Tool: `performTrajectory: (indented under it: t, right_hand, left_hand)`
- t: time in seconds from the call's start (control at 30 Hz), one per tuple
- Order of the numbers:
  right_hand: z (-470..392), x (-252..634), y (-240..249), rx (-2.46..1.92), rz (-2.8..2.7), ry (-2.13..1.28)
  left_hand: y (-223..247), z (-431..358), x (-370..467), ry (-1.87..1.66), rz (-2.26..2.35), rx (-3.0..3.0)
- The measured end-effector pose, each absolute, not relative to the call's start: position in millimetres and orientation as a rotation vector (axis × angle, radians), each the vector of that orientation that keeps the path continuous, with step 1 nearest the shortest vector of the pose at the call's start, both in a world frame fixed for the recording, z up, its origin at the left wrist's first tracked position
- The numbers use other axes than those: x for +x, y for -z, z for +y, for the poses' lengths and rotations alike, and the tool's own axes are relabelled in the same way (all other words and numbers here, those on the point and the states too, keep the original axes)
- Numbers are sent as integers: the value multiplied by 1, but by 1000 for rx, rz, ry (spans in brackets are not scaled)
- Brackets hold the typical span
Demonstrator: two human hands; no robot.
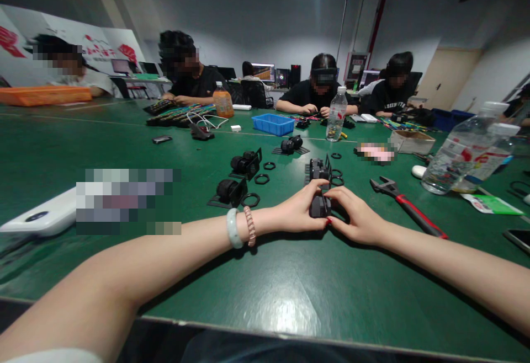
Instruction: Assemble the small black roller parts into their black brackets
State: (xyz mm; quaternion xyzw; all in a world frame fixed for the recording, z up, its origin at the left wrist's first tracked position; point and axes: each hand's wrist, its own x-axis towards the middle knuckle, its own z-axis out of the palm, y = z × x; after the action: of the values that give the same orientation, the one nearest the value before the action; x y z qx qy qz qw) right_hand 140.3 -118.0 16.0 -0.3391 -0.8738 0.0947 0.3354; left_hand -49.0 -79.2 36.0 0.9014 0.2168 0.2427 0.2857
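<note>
With my left hand (298, 211) and right hand (355, 220) both closed around the small black part (319, 206) on the green table (290, 280), I should keep it braced against the tabletop and squeeze evenly so it cannot twist.

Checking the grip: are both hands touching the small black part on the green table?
Touching. The head view shows the left hand and right hand wrapped around the small black part from either side, fingers pressed on it.
</note>
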Motion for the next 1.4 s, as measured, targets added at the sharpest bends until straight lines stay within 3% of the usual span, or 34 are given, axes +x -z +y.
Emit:
performTrajectory:
  t: [1.4]
  right_hand:
    - [-119, 140, -18, -946, -2294, -264]
  left_hand:
    - [-33, -78, -49, -659, 569, 2417]
